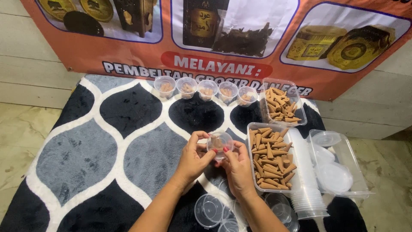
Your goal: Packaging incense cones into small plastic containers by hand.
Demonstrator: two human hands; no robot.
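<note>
Over a patterned rug (86,159) of grey, black and white, I see both hands meet on one small clear cup (219,143) with brown cones inside. My view from the head camera shows the left hand (194,160) curled around the cup's left side, thumb and fingers pinching its rim. Right hand (237,168) closes on the cup from below and to the right, fingertips with red nails pressed against the wall of the cup. Whether a lid sits on it, I cannot tell.

Just right of the right hand lies a clear tray (256,129) packed with brown incense cones (271,159). Beyond that tray, farther from the hands, a second smaller tray (300,112) holds more of the same cones. Ahead of both hands, five filled cups (207,89) stand in a row along the rug's far edge, below an orange banner (86,51) on the wall.

Beside the wrists, nearer to me, loose clear lids (209,210) lie scattered on the rug. To the right of the near tray, a stack of empty cups (307,180) lies on its side, touching a shallow clear box (356,172) with round lids (334,177) in it.
</note>
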